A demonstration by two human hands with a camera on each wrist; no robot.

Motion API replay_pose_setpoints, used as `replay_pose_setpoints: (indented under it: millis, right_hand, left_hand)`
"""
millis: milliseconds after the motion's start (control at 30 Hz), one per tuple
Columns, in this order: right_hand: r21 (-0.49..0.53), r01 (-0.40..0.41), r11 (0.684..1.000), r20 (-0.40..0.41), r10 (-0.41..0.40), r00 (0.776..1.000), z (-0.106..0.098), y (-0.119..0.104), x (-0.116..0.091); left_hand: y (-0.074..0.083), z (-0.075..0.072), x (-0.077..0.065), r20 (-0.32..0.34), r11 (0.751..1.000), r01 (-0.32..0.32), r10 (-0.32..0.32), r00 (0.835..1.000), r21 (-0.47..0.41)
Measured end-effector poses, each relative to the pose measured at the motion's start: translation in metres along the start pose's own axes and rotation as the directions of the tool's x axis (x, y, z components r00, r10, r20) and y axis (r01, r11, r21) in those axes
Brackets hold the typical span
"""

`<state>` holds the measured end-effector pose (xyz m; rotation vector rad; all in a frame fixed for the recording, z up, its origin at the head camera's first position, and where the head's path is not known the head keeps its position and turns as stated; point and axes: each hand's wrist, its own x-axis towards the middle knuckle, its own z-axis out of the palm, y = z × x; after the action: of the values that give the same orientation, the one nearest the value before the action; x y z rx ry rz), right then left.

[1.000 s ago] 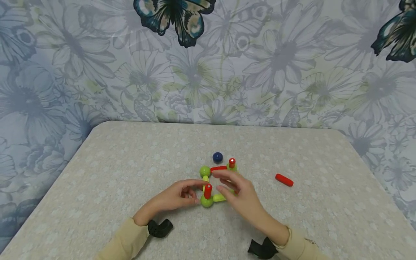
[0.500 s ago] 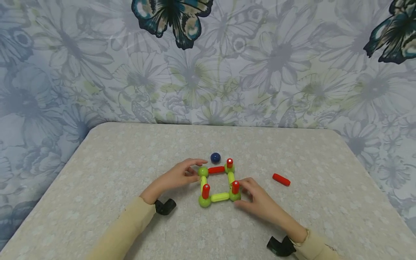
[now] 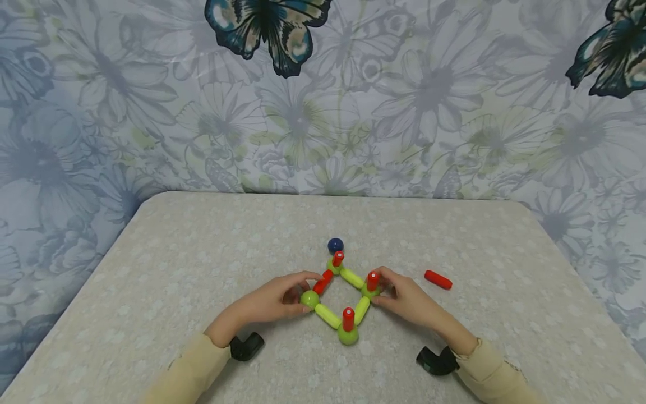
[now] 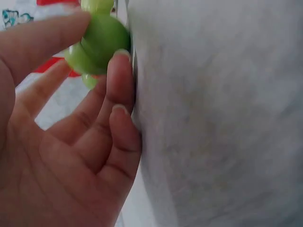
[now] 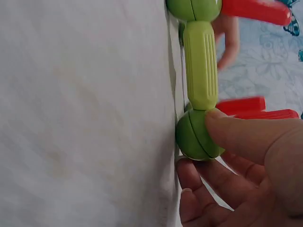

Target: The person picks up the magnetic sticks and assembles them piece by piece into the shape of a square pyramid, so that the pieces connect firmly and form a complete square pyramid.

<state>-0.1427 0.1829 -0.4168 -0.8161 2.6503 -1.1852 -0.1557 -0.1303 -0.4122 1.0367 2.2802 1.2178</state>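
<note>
A four-sided frame of green balls and magnetic-looking rods lies on the table, turned like a diamond. One side is a red rod [image 3: 323, 282]; the other sides are light green rods [image 3: 328, 316]. Red rods [image 3: 348, 318] stand upright on the far, right and near balls. My left hand [image 3: 275, 297] holds the left green ball [image 3: 310, 300], which has no upright rod, between thumb and fingers. Opposite it, my right hand [image 3: 411, 300] pinches the right green ball [image 5: 199, 135], thumb on one side and fingertips beneath in the right wrist view.
Just behind the far corner sits a dark blue ball [image 3: 335, 246]. A loose red rod [image 3: 438, 279] lies to the right of my right hand. The table [image 3: 212, 235] has a patterned pale cover and meets a flowered wall [image 3: 303, 140] at the back.
The frame has turned counterclockwise, from a square stance to a diamond one. My left hand, first at the near left corner, went to the bare corner ball and came nearer; the right took the opposite ball.
</note>
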Motion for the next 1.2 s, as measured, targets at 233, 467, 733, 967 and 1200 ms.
replay_pose_setpoints:
  millis: [233,467,733,967,1200]
  right_hand:
    - [-0.003,0.019,1.000,-0.022,-0.019,1.000,-0.004,0.006,0.032]
    - [0.007,-0.010,1.000,-0.070,0.010,0.997,0.000,0.008,0.054]
    - [-0.103,-0.049,0.993,-0.234,0.023,0.972,-0.035,0.018,0.014]
    - [-0.216,-0.207,0.954,-0.221,0.158,0.962,-0.078,0.050,-0.044]
    - [-0.242,-0.251,0.937,-0.244,0.192,0.951,-0.077,0.057,-0.055]
  left_hand:
    - [0.002,0.007,-0.007,0.004,0.999,-0.035,0.035,0.999,-0.027]
    - [-0.002,0.013,-0.005,-0.061,0.998,-0.052,0.050,0.997,-0.032]
    - [-0.003,0.019,0.000,-0.133,1.000,-0.004,0.004,0.991,-0.004]
    - [-0.001,0.021,0.004,-0.150,1.000,0.013,-0.015,0.989,-0.017]
    - [0.011,0.022,0.002,-0.174,0.998,0.048,-0.054,0.983,-0.040]
